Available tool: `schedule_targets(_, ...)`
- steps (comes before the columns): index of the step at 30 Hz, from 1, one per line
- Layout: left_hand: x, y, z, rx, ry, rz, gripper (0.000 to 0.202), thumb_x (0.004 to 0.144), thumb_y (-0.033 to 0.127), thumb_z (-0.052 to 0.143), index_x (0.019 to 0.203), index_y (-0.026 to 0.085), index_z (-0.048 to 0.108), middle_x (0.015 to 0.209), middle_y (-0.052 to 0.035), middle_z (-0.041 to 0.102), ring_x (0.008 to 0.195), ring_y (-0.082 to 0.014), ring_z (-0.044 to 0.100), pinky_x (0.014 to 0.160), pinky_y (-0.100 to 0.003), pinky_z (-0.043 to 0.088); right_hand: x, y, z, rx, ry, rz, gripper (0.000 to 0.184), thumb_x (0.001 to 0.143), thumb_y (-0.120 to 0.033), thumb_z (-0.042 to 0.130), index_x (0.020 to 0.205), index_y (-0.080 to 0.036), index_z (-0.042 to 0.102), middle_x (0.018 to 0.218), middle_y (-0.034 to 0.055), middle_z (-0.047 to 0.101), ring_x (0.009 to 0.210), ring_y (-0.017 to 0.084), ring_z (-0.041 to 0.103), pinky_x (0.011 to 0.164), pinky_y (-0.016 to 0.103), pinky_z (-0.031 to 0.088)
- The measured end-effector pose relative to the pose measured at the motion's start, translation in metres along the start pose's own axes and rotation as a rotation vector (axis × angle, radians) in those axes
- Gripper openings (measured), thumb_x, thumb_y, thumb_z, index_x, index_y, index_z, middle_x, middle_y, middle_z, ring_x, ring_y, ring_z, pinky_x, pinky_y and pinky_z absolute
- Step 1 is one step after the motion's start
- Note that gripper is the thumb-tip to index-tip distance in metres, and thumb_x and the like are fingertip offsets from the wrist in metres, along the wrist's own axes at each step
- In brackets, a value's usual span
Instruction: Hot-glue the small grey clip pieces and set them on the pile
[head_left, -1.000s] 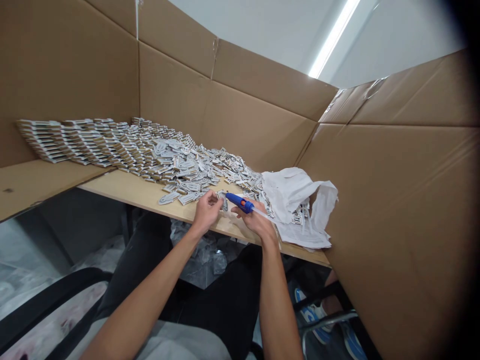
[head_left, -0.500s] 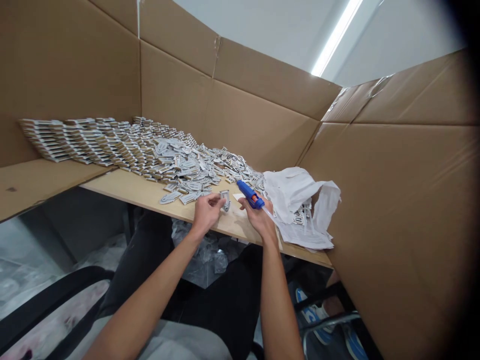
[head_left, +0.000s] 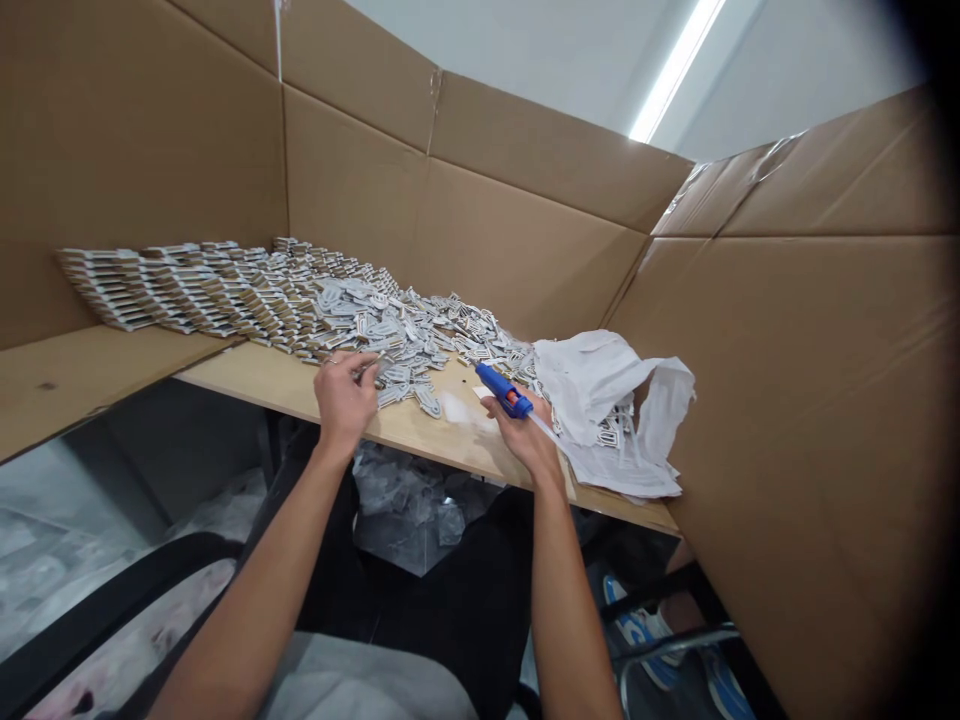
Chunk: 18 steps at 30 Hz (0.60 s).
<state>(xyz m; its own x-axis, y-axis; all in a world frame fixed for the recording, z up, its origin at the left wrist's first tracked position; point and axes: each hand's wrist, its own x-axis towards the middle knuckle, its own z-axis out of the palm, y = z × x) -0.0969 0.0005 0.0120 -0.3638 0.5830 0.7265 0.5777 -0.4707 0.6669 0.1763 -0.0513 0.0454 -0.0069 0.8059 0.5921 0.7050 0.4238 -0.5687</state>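
Note:
A blue hot glue gun [head_left: 501,388] with a clear glue stick at its back is gripped in my right hand [head_left: 521,425], its nozzle pointing away to the upper left. My left hand [head_left: 345,397] is over the near left edge of a pile of small grey pieces [head_left: 390,320], thumb and fingers pinched together. Whatever lies between those fingertips is too small to make out. One loose grey piece [head_left: 428,401] rests near the table's front edge, between my two hands.
Stacked rows of flat pieces [head_left: 187,290] stand at the left and back. A crumpled white bag [head_left: 592,390] with more pieces lies at the right. Cardboard walls [head_left: 525,200] enclose the wooden table [head_left: 300,385]. Clear plastic bags [head_left: 405,500] show underneath.
My left hand has moved left, from beside the glue gun to the pile. The grey piece it held is no longer in view there; a loose one now lies between the hands.

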Motion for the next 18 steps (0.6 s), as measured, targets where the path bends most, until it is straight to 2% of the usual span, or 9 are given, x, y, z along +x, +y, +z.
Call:
schedule_targets(5, -0.003, 0.005, 0.007, 0.005, -0.06, -0.032, 0.024, 0.088, 0.027, 0.06, 0.1, 0.017, 0.078, 0.102, -0.0091, 0.074, 0.09, -0.0232, 0.068, 0.084, -0.033, 0.053, 0.0, 0.0, -0.001, 0.012, -0.012, 0.024, 0.038, 0.087, -0.061, 0.062, 0.078, -0.024, 0.065, 0.078, 0.0028, 0.07, 0.074, 0.022, 0.061, 0.077, 0.032, 0.047)
schedule_targets(11, 0.007, 0.005, 0.001, 0.061, -0.057, -0.04, 0.024, 0.083, 0.023, 0.063, 0.102, 0.018, 0.077, 0.099, -0.0072, 0.075, 0.083, -0.0218, 0.068, 0.084, -0.033, 0.052, 0.0, 0.004, -0.004, 0.054, -0.014, 0.032, 0.037, 0.087, -0.059, 0.064, 0.081, -0.023, 0.066, 0.075, 0.0016, 0.068, 0.071, 0.02, 0.059, 0.073, 0.031, 0.045)
schedule_targets(14, 0.03, 0.009, 0.005, 0.083, -0.08, -0.02, 0.02, 0.082, 0.022, 0.064, 0.097, 0.017, 0.076, 0.093, -0.0063, 0.076, 0.081, -0.0217, 0.068, 0.085, -0.033, 0.052, 0.0, 0.004, -0.004, 0.065, -0.031, 0.029, 0.036, 0.087, -0.058, 0.064, 0.079, -0.022, 0.064, 0.076, 0.0015, 0.068, 0.071, 0.02, 0.058, 0.072, 0.031, 0.043)
schedule_targets(18, 0.082, 0.009, 0.026, 0.179, -0.185, 0.008, 0.016, 0.078, 0.019, 0.067, 0.09, 0.016, 0.077, 0.086, -0.008, 0.076, 0.083, -0.0239, 0.068, 0.087, -0.037, 0.051, 0.0, 0.002, -0.006, 0.065, -0.052, 0.02, 0.034, 0.088, -0.056, 0.064, 0.077, -0.024, 0.062, 0.075, 0.0006, 0.067, 0.071, 0.02, 0.058, 0.071, 0.03, 0.043)
